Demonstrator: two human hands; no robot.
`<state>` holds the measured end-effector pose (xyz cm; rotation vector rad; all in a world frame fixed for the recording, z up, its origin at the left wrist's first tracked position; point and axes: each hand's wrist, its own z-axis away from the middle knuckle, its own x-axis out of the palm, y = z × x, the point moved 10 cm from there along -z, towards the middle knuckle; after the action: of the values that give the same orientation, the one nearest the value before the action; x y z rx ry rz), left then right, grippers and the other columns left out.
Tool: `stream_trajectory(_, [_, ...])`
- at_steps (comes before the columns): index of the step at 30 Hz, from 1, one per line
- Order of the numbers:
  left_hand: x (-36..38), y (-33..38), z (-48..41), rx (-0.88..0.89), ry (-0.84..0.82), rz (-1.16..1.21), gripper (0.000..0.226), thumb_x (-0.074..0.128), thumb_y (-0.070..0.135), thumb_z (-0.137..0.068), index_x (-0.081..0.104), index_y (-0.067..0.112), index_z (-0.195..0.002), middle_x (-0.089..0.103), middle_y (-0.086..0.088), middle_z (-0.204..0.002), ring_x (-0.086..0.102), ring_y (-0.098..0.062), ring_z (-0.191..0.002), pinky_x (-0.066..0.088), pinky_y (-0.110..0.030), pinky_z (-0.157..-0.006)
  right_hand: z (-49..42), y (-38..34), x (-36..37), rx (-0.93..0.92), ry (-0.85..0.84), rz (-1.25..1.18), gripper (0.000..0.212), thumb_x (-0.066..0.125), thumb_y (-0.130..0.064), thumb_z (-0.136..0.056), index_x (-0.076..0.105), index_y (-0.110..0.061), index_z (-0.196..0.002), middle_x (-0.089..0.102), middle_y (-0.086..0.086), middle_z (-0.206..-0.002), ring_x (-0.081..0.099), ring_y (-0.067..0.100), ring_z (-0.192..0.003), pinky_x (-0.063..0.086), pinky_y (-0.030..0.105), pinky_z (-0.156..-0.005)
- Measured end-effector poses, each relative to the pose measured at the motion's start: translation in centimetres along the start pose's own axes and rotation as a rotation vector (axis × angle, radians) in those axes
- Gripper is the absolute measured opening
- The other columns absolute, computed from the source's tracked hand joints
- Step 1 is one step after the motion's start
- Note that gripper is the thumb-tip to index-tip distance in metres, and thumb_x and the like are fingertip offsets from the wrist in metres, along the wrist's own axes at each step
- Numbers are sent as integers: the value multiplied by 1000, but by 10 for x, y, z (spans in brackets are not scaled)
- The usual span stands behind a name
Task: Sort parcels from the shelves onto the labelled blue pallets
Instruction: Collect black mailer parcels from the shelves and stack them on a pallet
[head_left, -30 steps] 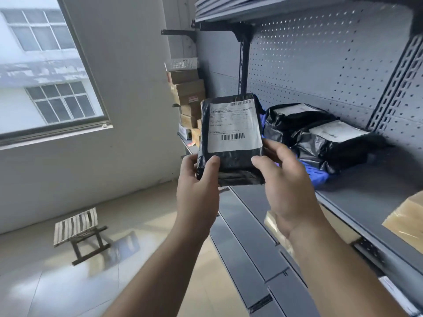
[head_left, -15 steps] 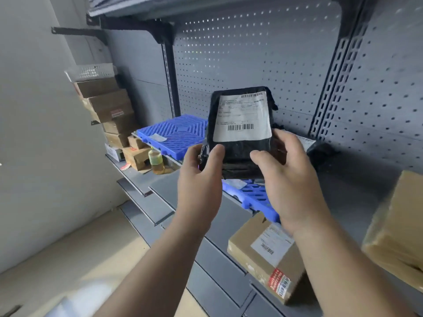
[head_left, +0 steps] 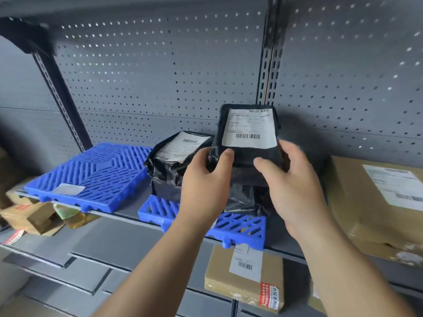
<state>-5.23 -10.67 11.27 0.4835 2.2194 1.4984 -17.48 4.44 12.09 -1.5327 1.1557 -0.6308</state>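
Note:
I hold a black plastic-wrapped parcel (head_left: 246,154) with a white barcode label upright in front of the shelf. My left hand (head_left: 203,181) grips its lower left edge and my right hand (head_left: 290,186) grips its lower right. It hangs over the right blue pallet (head_left: 240,225), where other black parcels (head_left: 176,165) with white labels lie. A second blue pallet (head_left: 91,175) lies to the left, with only a small label on it.
A large cardboard box (head_left: 377,202) sits on the same shelf at the right. A smaller labelled box (head_left: 245,277) lies on the lower shelf. Several small cardboard boxes (head_left: 29,216) are piled at the lower left. Perforated grey panels (head_left: 160,76) back the shelf.
My view has swung right from the window and floor to face the shelf. Both hands carried the black parcel along and now hold it over the right blue pallet.

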Motion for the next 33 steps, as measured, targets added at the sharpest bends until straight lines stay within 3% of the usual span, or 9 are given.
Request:
stream_trajectory(4, [11, 2, -9, 41, -70, -37, 23, 59, 48, -94, 59, 62, -76, 64, 15, -63, 54, 1, -53, 43, -6, -54, 0, 18, -4, 77, 54, 73, 71, 62, -62, -69, 50, -46, -137, 58, -20, -136, 56, 3, -122, 47, 36, -103])
stream_trajectory(7, [11, -3, -16, 51, -92, -64, 17, 57, 45, -97, 61, 44, -80, 61, 13, -58, 51, -2, -49, 42, -9, -50, -3, 22, 0, 85, 66, 118, 73, 62, -64, -70, 47, -45, -140, 58, -20, -137, 57, 6, -123, 47, 40, -105])
stream_trajectory(10, [7, -10, -23, 61, -91, -103, 24, 55, 42, -98, 59, 29, -79, 54, 15, -54, 46, -4, -48, 38, -11, -48, -7, 20, 9, 54, 67, 161, 71, 62, -61, -76, 43, -44, -143, 57, -22, -138, 56, -1, -120, 46, 29, -97])
stream_trajectory(13, [5, -20, -28, 32, -111, -130, 27, 54, 44, -98, 60, 24, -81, 51, 14, -53, 43, -6, -48, 37, -14, -49, -8, 22, 18, 43, 72, 219, 68, 62, -51, -87, 36, -40, -148, 59, -27, -107, 52, -25, -91, 36, 12, -73])
stream_trajectory(15, [5, -23, -31, 15, -146, -137, 25, 54, 45, -98, 64, 26, -86, 55, 19, -54, 47, -3, -50, 36, -12, -49, -7, 22, 22, 35, 71, 265, 63, 60, -49, -90, 37, -38, -148, 51, -31, -96, 42, -36, -86, 32, 9, -67])
stream_trajectory(21, [3, -22, -30, 13, -180, -123, 12, 60, 48, -96, 59, 41, -106, 63, 41, -80, 56, 20, -80, 40, -2, -65, -2, 15, 20, 22, 91, 303, 64, 61, -44, -92, 35, -35, -150, 46, -13, -138, 35, -41, -88, 31, 8, -71])
stream_trajectory(25, [-3, -20, -25, 19, -185, -115, 57, 63, 54, -92, 50, 30, -143, 49, 40, -95, 46, 16, -100, 33, 1, -75, 8, 7, 15, 11, 127, 334, 64, 63, -42, -91, 37, -35, -149, 40, -8, -149, 46, -14, -97, 33, 16, -83])
stream_trajectory(29, [-13, -19, -17, 31, -196, -92, 59, 65, 54, -90, 48, 34, -143, 53, 35, -105, 53, 16, -102, 34, -4, -80, 19, 2, 13, 21, 147, 317, 65, 65, -42, -90, 37, -36, -149, 38, -7, -150, 49, 11, -126, 39, 31, -100])
stream_trajectory(33, [-26, -18, -9, 48, -205, -82, 55, 67, 51, -89, 47, 38, -139, 56, 31, -113, 54, 19, -106, 41, -8, -79, 34, -1, 16, 27, 164, 331, 63, 65, -41, -90, 38, -36, -147, 38, -8, -149, 48, 12, -129, 41, 38, -108])
